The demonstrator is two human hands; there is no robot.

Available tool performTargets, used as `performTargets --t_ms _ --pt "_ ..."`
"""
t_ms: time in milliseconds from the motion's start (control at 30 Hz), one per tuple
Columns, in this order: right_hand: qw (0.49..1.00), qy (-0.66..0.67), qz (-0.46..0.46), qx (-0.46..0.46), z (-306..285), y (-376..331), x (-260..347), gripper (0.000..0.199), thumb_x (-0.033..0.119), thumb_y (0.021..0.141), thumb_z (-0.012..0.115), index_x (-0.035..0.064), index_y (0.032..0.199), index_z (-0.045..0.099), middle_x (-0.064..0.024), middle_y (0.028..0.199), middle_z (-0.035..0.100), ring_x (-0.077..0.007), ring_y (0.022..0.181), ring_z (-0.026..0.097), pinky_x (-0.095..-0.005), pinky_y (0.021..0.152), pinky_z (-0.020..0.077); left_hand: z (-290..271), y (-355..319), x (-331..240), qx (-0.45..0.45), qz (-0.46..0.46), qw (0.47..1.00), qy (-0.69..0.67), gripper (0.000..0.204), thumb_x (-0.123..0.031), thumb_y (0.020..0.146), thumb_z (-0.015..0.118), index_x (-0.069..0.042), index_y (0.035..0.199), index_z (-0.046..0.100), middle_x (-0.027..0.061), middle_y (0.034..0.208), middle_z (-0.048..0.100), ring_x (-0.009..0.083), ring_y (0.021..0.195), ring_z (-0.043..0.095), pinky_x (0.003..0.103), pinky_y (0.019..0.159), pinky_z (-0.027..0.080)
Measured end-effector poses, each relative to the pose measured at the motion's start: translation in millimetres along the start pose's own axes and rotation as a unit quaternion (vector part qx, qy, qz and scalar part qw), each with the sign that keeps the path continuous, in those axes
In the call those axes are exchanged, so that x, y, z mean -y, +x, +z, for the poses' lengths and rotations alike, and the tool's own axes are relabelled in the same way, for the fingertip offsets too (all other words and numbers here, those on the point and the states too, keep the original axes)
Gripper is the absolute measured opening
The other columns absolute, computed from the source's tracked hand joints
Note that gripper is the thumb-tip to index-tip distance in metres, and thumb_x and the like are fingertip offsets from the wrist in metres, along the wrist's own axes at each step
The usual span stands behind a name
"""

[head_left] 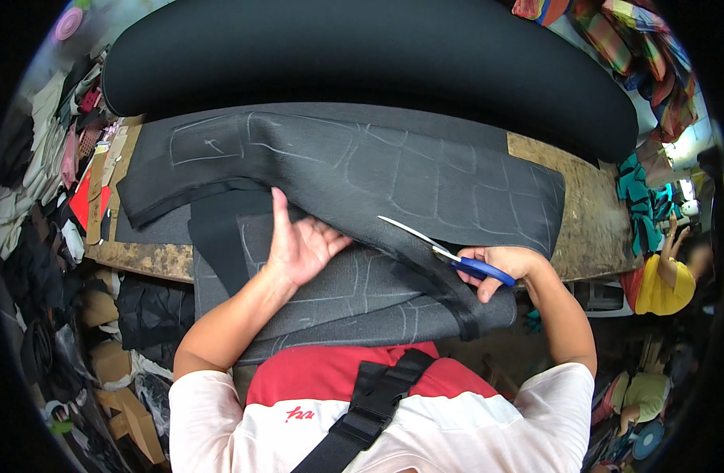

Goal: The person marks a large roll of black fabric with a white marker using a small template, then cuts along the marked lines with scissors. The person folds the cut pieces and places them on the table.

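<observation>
Item: dark grey foam sheet [362, 169], chalk-marked with outlines, draped over wooden tabletop [590, 213], near edge hanging toward person's lap.

Right hand [508, 264], at 3 o'clock of sheet: fingers closed through blue-handled scissors [448, 252], blades parted, tips pointing to 10 o'clock.

Left hand [299, 244], centre: fingers spread open, palm lifting folded layer, gripping nothing.

Handling, judged: soft, floppy, light, slightly grippy; best pinched near cut line to keep taut.

At 12 o'clock: black roll [377, 55].

A worn wooden worktable [590, 205] stands amid cluttered fabric scraps [39, 181] and cardboard boxes [133, 418].
</observation>
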State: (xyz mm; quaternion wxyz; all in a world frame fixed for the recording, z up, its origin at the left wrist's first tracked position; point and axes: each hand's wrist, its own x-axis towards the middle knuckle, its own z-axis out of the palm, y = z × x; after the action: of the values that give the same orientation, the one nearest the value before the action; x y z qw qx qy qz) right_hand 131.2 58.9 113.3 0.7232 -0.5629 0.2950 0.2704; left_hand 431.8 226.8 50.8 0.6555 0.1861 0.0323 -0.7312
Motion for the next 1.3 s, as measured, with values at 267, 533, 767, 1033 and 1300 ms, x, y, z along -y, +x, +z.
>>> performTargets --t_ms 267,533,767,1033,1300 --pt "0.999 0.043 -0.030 0.013 -2.9 -10.6 6.1 0.058 0.011 0.046 0.090 0.0075 0.091 0.053 0.0027 0.082 0.054 -0.0076 0.072 0.051 -0.0207 0.065 0.0436 -4.4 -1.0 -101.2 -0.266 0.463 0.830 0.161 0.037 -0.005 0.080 0.067 -0.001 0.114 0.053 0.0136 0.110 0.058 0.0227 0.103 0.055 0.036 0.092 0.045" --pt "0.994 -0.111 -0.006 0.000 -4.5 -0.1 5.0 0.050 0.024 0.056 0.088 0.0085 0.088 0.053 0.0044 0.073 0.049 -0.0060 0.064 0.046 -0.0202 0.054 0.0372 14.4 -44.3 -27.8 -0.194 0.337 0.910 0.141 0.063 -0.031 0.088 0.059 0.012 0.126 0.031 0.0190 0.126 0.045 0.0302 0.114 0.049 0.050 0.098 0.040" --pt "0.989 -0.101 0.111 -0.002 -2.6 -2.3 15.5 0.057 0.026 0.051 0.090 0.0070 0.092 0.055 0.0042 0.077 0.051 -0.0077 0.071 0.046 -0.0204 0.062 0.0371 12.6 -11.1 58.9 -0.084 -0.131 0.972 0.177 0.042 -0.026 0.086 0.063 0.002 0.116 0.052 0.0126 0.118 0.055 0.0244 0.106 0.055 0.044 0.087 0.048" --pt "0.987 -0.129 0.011 0.093 -0.8 17.9 20.1 0.061 0.036 0.055 0.087 0.0051 0.095 0.053 0.0002 0.081 0.050 -0.0110 0.076 0.047 -0.0230 0.066 0.0378 3.7 -1.1 82.5 -0.046 -0.194 0.935 0.292 0.046 -0.029 0.087 0.061 0.002 0.120 0.051 0.0087 0.119 0.054 0.0198 0.114 0.047 0.039 0.093 0.040" --pt "0.988 -0.130 0.059 0.057 1.0 19.4 35.4 0.062 0.027 0.049 0.090 0.0054 0.094 0.052 0.0023 0.079 0.048 -0.0091 0.072 0.045 -0.0210 0.064 0.0371 -1.4 -0.1 78.9 0.001 -0.219 0.939 0.264 0.050 -0.032 0.088 0.059 0.002 0.124 0.049 0.0107 0.123 0.052 0.0208 0.116 0.045 0.039 0.095 0.037"
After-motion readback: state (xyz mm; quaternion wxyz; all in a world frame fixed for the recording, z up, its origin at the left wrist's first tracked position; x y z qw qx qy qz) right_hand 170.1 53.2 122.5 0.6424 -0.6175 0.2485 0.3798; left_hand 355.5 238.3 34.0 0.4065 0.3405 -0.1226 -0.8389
